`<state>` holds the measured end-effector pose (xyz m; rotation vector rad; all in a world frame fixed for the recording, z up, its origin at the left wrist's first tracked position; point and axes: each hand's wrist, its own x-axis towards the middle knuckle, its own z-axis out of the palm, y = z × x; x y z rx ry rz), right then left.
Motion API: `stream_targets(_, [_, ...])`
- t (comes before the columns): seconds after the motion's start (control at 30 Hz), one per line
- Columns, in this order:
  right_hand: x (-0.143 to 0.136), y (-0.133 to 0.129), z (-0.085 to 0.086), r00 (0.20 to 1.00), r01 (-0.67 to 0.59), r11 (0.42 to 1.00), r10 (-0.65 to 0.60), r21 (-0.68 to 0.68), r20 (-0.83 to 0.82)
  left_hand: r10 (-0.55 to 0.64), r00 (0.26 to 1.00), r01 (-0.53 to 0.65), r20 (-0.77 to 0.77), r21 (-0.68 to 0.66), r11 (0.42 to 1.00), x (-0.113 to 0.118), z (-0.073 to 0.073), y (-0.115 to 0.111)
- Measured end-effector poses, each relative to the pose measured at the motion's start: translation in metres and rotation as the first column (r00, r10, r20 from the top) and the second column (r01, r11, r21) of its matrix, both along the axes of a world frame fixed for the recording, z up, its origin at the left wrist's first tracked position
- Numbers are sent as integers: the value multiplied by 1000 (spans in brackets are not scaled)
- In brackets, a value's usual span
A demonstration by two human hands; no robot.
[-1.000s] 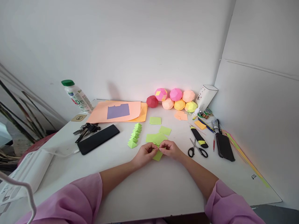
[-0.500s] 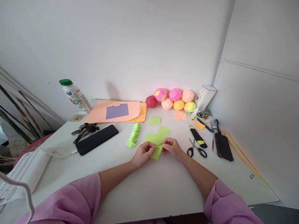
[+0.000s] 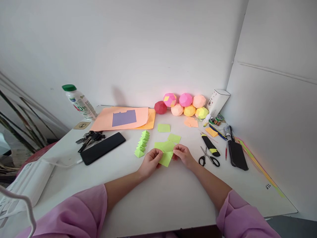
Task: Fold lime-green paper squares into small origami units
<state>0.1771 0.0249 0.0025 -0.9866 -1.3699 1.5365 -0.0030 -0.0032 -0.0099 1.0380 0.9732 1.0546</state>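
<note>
Between my hands is a small light-green piece of paper (image 3: 166,160). My left hand (image 3: 151,162) pinches its left edge, and the fingers of my right hand (image 3: 183,156) are closed on its upper right corner. Right behind it a larger green sheet (image 3: 163,145) lies on the table, partly hidden by the held piece and my fingers. A green paper square (image 3: 174,138) touches that sheet, and a small green stack (image 3: 163,128) lies farther back. Left of my left hand stands a row of folded green paper pieces (image 3: 142,143), nested one behind another.
Scissors (image 3: 208,157) and a black-and-yellow utility knife (image 3: 210,144) lie right of my right hand, near a phone (image 3: 237,155). Several paper balls (image 3: 185,100) are stacked by the wall. At left are a black power bank (image 3: 103,148), keys (image 3: 91,138) and a bottle (image 3: 80,103).
Both hands have shifted slightly upward with the green paper. Its upper edge now shows as a flatter line between my fingers. The things on the table stay in place.
</note>
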Motion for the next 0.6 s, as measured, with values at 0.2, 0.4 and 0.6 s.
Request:
stream_targets(0.2, [-2,-3,-2,995,-61,997,58,40,77,-18,1000,18,14,-1,1000,1,5,-1])
stream_targets(0.4, [-2,-1,-7,989,-90,995,85,36,123,-22,1000,21,21,16,1000,1,6,-1])
stream_targets(0.6, [-1,-1,-7,986,-95,994,88,45,143,1,1000,-1,6,21,1000,-1,1,1])
